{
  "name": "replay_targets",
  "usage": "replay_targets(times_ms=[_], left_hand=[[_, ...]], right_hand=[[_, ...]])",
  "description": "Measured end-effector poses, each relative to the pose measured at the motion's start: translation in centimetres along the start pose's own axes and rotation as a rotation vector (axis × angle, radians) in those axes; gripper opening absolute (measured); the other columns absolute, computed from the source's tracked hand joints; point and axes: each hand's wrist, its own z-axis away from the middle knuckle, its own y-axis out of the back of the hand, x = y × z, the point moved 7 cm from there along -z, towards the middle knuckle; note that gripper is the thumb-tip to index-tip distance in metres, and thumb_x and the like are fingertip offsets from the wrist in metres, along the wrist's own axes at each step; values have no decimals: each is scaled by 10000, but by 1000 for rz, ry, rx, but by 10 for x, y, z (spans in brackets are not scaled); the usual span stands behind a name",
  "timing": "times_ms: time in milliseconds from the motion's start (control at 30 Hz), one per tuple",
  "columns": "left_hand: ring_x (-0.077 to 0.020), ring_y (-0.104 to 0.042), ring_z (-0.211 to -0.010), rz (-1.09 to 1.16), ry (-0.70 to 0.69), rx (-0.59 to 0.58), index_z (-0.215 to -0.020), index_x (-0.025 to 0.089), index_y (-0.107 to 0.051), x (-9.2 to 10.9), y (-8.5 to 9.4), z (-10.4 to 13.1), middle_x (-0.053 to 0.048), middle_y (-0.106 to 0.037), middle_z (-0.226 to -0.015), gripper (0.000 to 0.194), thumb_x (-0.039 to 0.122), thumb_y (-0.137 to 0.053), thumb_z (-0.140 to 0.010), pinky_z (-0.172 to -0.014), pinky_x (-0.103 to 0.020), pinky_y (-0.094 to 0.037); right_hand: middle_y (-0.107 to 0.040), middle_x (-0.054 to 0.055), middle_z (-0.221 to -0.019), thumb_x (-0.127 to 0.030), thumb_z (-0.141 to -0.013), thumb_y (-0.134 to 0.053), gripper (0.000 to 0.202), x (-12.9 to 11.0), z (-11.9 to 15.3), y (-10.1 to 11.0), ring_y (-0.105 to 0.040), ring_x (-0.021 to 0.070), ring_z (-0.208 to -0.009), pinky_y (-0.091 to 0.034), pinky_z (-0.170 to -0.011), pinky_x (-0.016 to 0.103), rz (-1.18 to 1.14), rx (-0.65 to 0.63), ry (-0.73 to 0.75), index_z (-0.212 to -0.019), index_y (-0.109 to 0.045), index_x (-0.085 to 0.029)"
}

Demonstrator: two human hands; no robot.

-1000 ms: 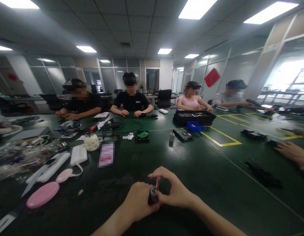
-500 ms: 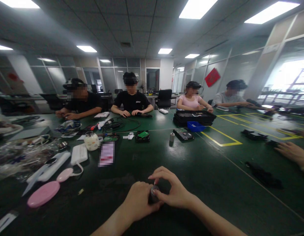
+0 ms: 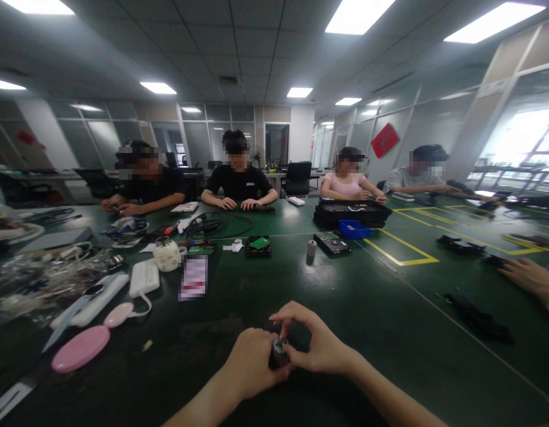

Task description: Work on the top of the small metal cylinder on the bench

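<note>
Low in the middle of the head view, my left hand is wrapped round a small metal motor, a grey cylinder with its end face turned up. Holes and a short pin show on that face. My right hand is curled over the same end, thumb against the rim and a fingertip at the pin. Whether a tiny part sits between those fingertips is too small to tell. The motor's lower side is hidden by my left fingers.
Farther off stand a similar metal cylinder, a hard drive, an opened drive and a blue tray. At left lie a pink oval case and a jar. A co-worker's hand rests at right; several people sit opposite.
My right thumb and fingertip have shifted slightly apart at the motor's top, so more of its end face and pin shows. My left hand keeps its hold.
</note>
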Motion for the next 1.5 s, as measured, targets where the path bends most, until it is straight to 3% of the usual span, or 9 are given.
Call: replay_targets(times_ms=[700, 967, 1267, 1500], left_hand=[[-254, -635, -838, 21, -6, 21, -862, 190, -673, -2, -3, 1, -51, -702, -886, 279, 455, -649, -779, -765, -325, -445], [-260, -636, -848, -11, -17, 30, -834, 189, -693, -2, -5, 1, -58, -704, -879, 275, 455, -642, -792, -772, -330, -451], [-248, -640, -822, 4, -16, 30, -796, 194, -688, -1, -3, 0, -40, -706, -843, 264, 451, -624, -799, -755, -319, -449], [-248, -639, -803, 4, -23, 31, -838, 186, -684, -2, -4, 2, -54, -704, -849, 279, 457, -643, -787, -731, -312, -442]], right_hand=[[-548, 31, -1087, -56, -713, -648, 740, 14, 6, 1, -578, 124, -757, -505, -805, 339, 64, 100, -110, -1365, -380, -279], [-558, 36, -1086, -136, -785, -665, 666, 13, 5, -2, -615, 152, -824, -475, -869, 376, 89, 97, -54, -1368, -384, -292], [-592, 25, -985, -160, -763, -664, 604, 6, 5, -4, -576, 173, -758, -442, -772, 367, 395, 187, -2, -1308, -443, -299], [-549, 54, -1095, -138, -750, -654, 644, 9, 5, 3, -589, 137, -752, -487, -801, 356, 21, 171, -80, -1329, -394, -251]])
